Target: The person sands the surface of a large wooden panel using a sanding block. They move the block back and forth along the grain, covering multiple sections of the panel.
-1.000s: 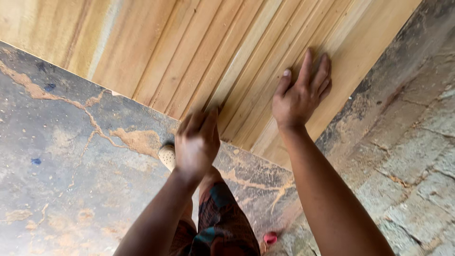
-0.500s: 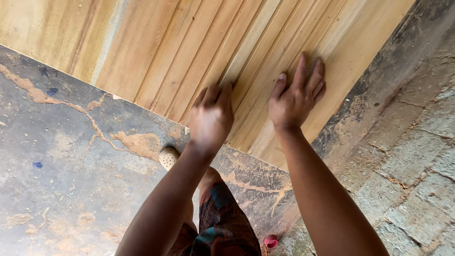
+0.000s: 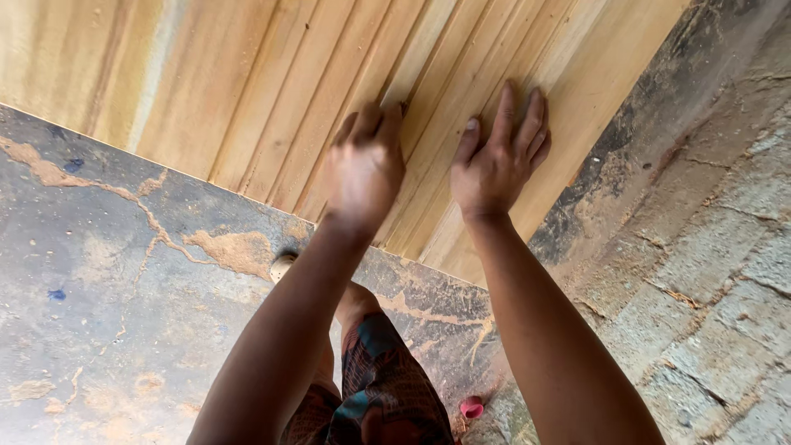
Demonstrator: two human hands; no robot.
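Head view: left hand (image 3: 365, 165) curled, blurred, grip unclear, right hand (image 3: 497, 161) flat and open, both on the planks (image 3: 272, 91) stacked above the floor (image 3: 107, 313); splinters look a risk along those grooves.

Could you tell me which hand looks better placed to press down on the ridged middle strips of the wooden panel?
Probably the left hand: it sits over the ridged strips of the wooden panel, fingers curled at a groove. The right hand lies flat on the smoother board nearer the panel's edge.

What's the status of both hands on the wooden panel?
Left hand and right hand open, flat on wooden panel. Nothing between them.
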